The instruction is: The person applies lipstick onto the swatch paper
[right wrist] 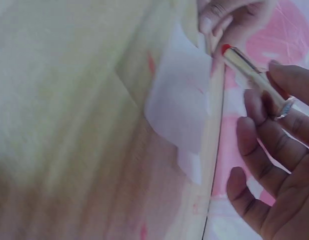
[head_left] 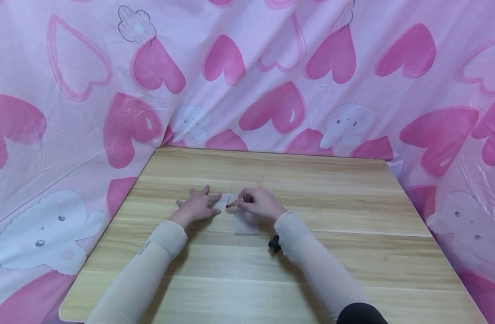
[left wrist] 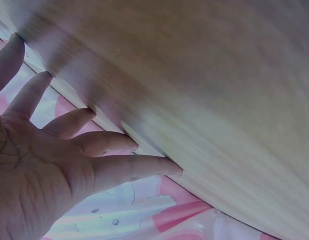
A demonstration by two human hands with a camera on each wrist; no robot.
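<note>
My right hand (head_left: pixel 263 204) pinches a lipstick (right wrist: pixel 249 69) with a gold tube and a red tip. In the head view the lipstick points left, its tip low over a white sheet of paper (head_left: pixel 246 226) on the table. A short red line (head_left: pixel 229 199) shows beside the tip. My left hand (head_left: pixel 196 206) rests with fingers spread at the paper's left side, thumb and forefinger nearest it. Its fingertips (left wrist: pixel 174 165) touch the tabletop in the left wrist view. The right hand and its shadow cover part of the paper.
Behind the right hand lies a small clear cap-like piece (head_left: pixel 260 181). The wood-grain table (head_left: pixel 336 265) meets a pink heart-print curtain (head_left: pixel 271 108) at the back and sides. A black device (head_left: pixel 274 244) sits at the right wrist.
</note>
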